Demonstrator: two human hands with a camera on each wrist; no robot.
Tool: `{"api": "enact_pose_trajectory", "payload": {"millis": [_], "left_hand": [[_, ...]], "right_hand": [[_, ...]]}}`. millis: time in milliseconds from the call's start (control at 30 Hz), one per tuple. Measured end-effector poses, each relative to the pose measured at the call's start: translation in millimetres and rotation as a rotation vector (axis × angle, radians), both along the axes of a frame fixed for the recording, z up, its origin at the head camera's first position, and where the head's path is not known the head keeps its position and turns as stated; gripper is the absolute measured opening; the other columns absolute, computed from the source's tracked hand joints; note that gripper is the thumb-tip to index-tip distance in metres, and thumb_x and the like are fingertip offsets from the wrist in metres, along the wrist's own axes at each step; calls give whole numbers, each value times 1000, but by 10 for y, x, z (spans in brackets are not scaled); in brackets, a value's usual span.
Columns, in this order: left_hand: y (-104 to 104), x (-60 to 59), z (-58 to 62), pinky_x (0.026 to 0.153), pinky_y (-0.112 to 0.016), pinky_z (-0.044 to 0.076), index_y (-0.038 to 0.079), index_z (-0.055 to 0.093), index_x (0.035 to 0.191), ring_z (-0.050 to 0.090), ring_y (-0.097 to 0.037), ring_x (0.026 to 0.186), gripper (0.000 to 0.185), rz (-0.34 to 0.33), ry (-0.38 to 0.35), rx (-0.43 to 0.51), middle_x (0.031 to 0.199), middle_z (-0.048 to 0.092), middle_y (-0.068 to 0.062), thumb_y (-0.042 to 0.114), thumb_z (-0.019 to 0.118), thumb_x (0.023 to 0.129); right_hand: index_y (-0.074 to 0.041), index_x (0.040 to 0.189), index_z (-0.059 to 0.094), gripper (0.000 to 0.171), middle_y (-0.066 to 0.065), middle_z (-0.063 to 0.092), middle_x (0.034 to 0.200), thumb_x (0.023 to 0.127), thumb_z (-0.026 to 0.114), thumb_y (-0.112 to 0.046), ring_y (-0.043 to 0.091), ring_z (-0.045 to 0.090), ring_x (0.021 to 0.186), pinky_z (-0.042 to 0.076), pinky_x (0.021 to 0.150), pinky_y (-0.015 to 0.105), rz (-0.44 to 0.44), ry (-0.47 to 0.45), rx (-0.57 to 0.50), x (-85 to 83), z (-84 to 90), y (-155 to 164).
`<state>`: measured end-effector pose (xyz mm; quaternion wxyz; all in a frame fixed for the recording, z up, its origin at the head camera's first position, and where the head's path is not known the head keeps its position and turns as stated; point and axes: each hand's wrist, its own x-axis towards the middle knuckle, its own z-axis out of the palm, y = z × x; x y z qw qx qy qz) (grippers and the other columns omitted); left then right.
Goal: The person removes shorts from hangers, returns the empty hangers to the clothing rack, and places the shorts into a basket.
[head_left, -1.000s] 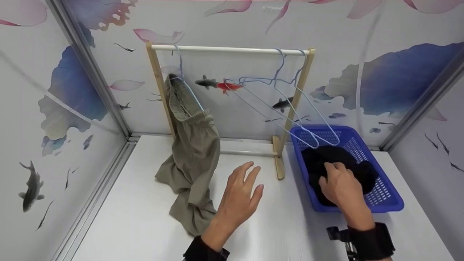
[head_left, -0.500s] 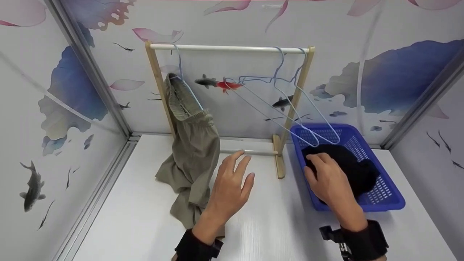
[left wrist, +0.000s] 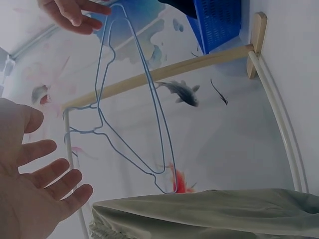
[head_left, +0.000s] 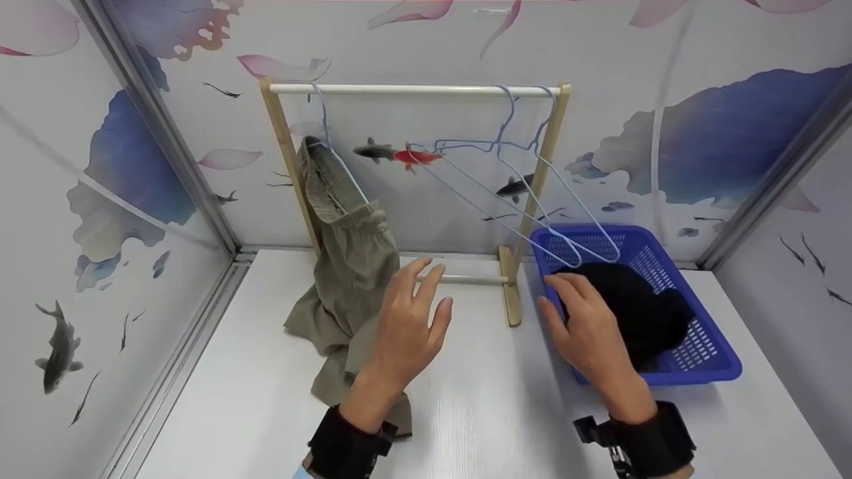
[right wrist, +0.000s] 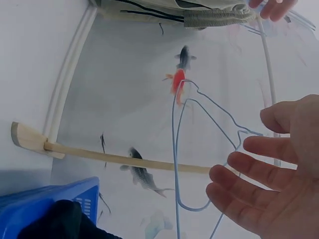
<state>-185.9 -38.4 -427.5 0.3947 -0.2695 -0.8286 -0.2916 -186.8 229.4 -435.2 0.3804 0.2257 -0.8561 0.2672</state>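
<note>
While both hands hung over the white table [head_left: 506, 412], the risk lay with the two empty blue wire hangers [head_left: 532, 199] slanting off the rack's rail [head_left: 413, 88] towards the blue basket [head_left: 705, 362]: a careless reach there could knock one off the rail or snag it in the mesh. The right hand [head_left: 589, 332] hovered at the basket's near-left corner, fingers straight and spread, gripping nothing, its tips just beside the black garment [head_left: 642, 309] heaped inside; whether they touched the cloth, I could not tell. The left hand [head_left: 406, 326] floated palm down, fingers loosely extended, near the olive trousers [head_left: 349, 266] drooping from their hanger onto the table.
</note>
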Motion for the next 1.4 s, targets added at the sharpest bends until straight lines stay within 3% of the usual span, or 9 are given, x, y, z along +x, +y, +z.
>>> {"api": "enact_pose_trajectory", "payload": {"millis": [167,300,400,733,967,1100,1233,1400], "left_hand": [[-42,-80,39,95,-49,51,-4,63,131,55,-37,125,36,31,16,13,136,56,-23,9,68,97],[-106,-144,73,98,-52,50,-4,62,132,56,-39,124,37,67,-2,1,137,55,-25,11,67,99],[-156,-206,94,98,-52,50,-5,61,133,56,-39,123,37,92,-23,-7,137,54,-25,13,65,101],[-235,-416,143,101,-54,47,-5,64,129,54,-40,122,33,185,-13,28,135,55,-24,12,63,101],[-207,-519,239,99,-51,47,-6,61,128,52,-39,116,36,311,-53,89,128,52,-24,12,68,98],[-204,-569,286,93,-50,50,-7,56,132,51,-38,111,43,357,-70,121,126,49,-24,7,71,94],[-221,-615,325,93,-52,49,-7,51,137,50,-40,114,53,384,-145,177,127,46,-25,5,73,90],[-255,-664,390,103,-53,45,-6,42,148,45,-42,126,68,432,-318,245,138,41,-27,11,73,90]], "right_hand": [[7,120,69,32,20,67,115,89,77,0,32,66,106,52,93,40,-10,3,-39,3,-40,-64],[6,122,69,34,20,66,119,90,77,-2,33,65,111,43,107,18,-9,-11,-71,2,-97,-110],[6,121,69,34,21,66,120,89,77,-1,34,64,112,31,111,8,9,-1,-93,-9,-157,-143],[7,117,69,31,20,67,115,87,75,2,35,65,107,37,108,11,39,29,-160,-28,-411,-250],[7,115,70,28,18,68,113,87,76,2,34,66,105,38,107,10,41,25,-172,-29,-502,-295],[5,113,71,28,16,69,111,86,77,3,31,68,100,49,98,19,40,34,-166,-10,-536,-312],[3,113,72,31,15,70,110,83,78,6,28,70,96,56,85,37,39,51,-157,15,-570,-321],[3,114,72,32,14,70,112,83,78,6,25,69,93,57,78,40,40,45,-151,26,-608,-318]]}}
